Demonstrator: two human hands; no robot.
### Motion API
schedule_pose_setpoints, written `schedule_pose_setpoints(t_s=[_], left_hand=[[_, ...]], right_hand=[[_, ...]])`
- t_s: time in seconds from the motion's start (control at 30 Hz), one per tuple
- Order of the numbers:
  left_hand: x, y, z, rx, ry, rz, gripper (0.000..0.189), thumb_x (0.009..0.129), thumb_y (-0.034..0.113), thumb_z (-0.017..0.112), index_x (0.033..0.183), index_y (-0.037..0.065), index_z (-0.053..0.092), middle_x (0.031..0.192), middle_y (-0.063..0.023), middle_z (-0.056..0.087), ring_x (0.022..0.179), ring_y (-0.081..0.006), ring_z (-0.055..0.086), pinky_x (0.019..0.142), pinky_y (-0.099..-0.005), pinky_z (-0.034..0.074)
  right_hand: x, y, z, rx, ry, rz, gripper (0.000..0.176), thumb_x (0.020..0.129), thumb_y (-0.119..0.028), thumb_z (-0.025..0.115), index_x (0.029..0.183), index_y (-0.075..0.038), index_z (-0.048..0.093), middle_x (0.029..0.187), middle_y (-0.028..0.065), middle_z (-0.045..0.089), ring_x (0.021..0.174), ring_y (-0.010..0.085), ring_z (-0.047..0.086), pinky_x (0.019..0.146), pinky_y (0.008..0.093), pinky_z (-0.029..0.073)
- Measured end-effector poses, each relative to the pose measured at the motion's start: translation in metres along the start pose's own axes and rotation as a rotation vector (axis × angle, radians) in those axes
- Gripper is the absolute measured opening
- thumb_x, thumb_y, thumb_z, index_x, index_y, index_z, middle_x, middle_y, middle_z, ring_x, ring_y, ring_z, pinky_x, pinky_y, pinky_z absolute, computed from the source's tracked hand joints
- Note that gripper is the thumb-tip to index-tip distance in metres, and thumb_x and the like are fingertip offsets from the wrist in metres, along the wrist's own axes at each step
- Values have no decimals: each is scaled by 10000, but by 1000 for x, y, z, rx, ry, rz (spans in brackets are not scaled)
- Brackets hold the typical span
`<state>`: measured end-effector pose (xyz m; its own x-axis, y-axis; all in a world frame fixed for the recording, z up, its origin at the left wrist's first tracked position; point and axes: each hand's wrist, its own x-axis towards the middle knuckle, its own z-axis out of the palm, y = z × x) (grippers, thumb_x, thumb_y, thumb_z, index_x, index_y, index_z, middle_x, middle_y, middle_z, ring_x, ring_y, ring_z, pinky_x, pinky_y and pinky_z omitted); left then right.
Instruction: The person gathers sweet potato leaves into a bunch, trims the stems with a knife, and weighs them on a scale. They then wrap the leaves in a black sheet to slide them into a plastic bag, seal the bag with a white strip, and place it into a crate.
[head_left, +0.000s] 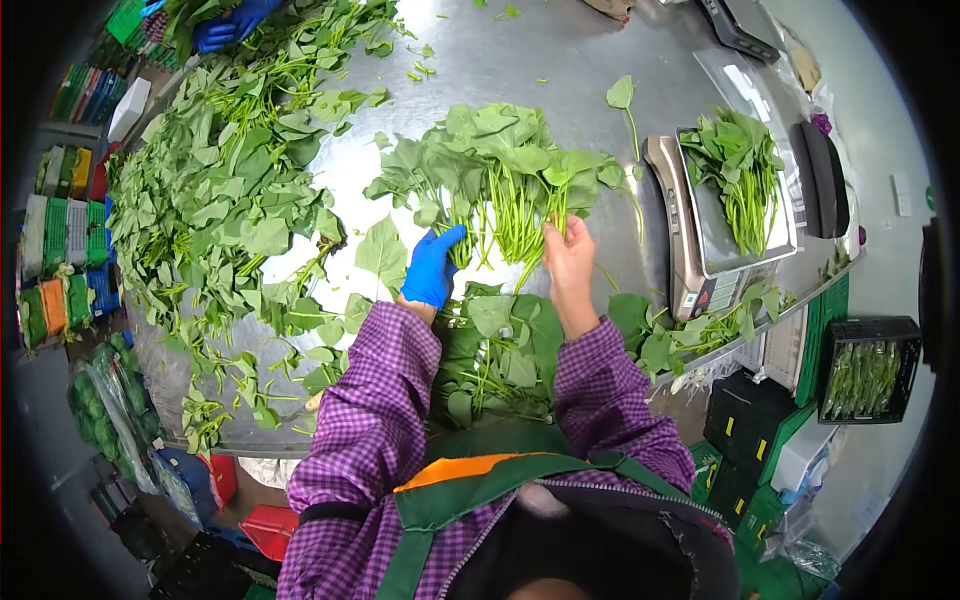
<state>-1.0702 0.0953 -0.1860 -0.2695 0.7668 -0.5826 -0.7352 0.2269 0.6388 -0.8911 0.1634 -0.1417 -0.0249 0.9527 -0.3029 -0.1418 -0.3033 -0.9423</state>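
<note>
My left hand (pixel 432 268), in a blue glove, is closed round the lower stems at the left side of a spread of leafy greens (pixel 510 145). At the right side of that spread, my bare right hand (pixel 569 262) pinches some green stems between thumb and fingers. The leaves point away from me, and the pale green stems between my hands lie on the metal table (pixel 460 50). Nearer my body, more loose greens (pixel 500 345) lie below and between my wrists.
A large heap of greens (pixel 220 190) covers the left side. On the right, a scale (pixel 672 220) holds a bunch of greens (pixel 738 170). Another person's blue-gloved hand (pixel 225 30) is at the top left. A black crate (pixel 868 370) stands at the far right.
</note>
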Motion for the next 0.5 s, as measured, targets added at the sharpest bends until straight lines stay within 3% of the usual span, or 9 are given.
schedule_pose_setpoints(t_s=[0.07, 0.2, 0.27, 0.3, 0.43, 0.5], left_hand=[[-1, 3, 0, -55, -56, -44, 281, 839, 113, 581, 1097, -1, 580, 1008, -103, 645, 908, -224, 612, 771, -360, 507], [-14, 18, 7, -106, -150, -39, 344, 817, 50, 599, 1156, 0, 561, 1027, -97, 642, 938, -210, 607, 804, -331, 492], [-21, 21, 15, 16, -130, 128, 406, 796, 4, 620, 1193, 12, 537, 1062, -85, 630, 967, -196, 595, 842, -325, 477], [-23, 22, 16, 32, -148, 143, 447, 790, -25, 630, 1220, 19, 514, 1103, -72, 611, 983, -186, 584, 873, -325, 466], [-27, 21, 12, -6, -191, 123, 401, 827, -5, 616, 1213, 19, 508, 1070, -68, 608, 953, -159, 590, 825, -276, 493], [-27, 22, 4, -37, -195, 21, 393, 836, 5, 612, 1214, 17, 503, 1064, -62, 608, 937, -147, 598, 809, -265, 508]], right_hand=[[-2, 2, 6, -93, 33, -5, 126, 868, -53, 571, 985, -10, 554, 796, 20, 583, 668, 72, 521, 582, 217, 418], [-8, 2, 17, 112, -64, 221, 214, 868, -118, 612, 1027, 21, 577, 766, 45, 628, 740, 144, 566, 720, 272, 456], [-14, 9, 29, -228, -219, -135, 210, 849, -139, 638, 985, 20, 623, 744, 46, 622, 690, 153, 558, 665, 289, 457], [-19, 7, 29, -412, -302, -163, 228, 827, -171, 662, 941, 26, 646, 766, 63, 624, 689, 155, 554, 653, 311, 449], [-26, 15, 33, -606, -418, -102, 243, 851, -199, 635, 932, 30, 636, 753, 70, 618, 678, 146, 548, 634, 311, 433], [-22, 16, 31, -445, -336, 9, 229, 864, -197, 622, 922, 25, 628, 749, 60, 615, 620, 125, 520, 577, 286, 413]])
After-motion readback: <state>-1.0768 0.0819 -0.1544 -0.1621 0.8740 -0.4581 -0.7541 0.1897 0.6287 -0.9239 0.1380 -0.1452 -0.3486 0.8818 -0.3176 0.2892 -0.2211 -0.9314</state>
